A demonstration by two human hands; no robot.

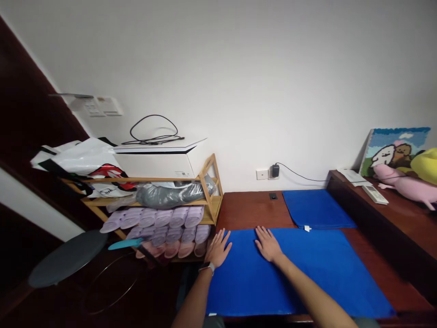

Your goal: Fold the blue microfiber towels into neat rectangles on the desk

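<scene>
A large blue cloth lies spread flat on the dark red wooden table. On its far left corner rests my left hand, palm down with the fingers stretched out; a watch is on that wrist. My right hand presses flat on the far edge of the same cloth, its fingers apart. Neither hand grips anything. Beyond the cloth, at the back right, lies a second blue cloth folded into a smaller rectangle, with a white tag at its near edge.
Left of the table stands a wooden rack with several slippers and a white box. A round dark stool is at lower left. A plugged-in charger trails a cable. A raised ledge at right holds a remote and a pink plush toy.
</scene>
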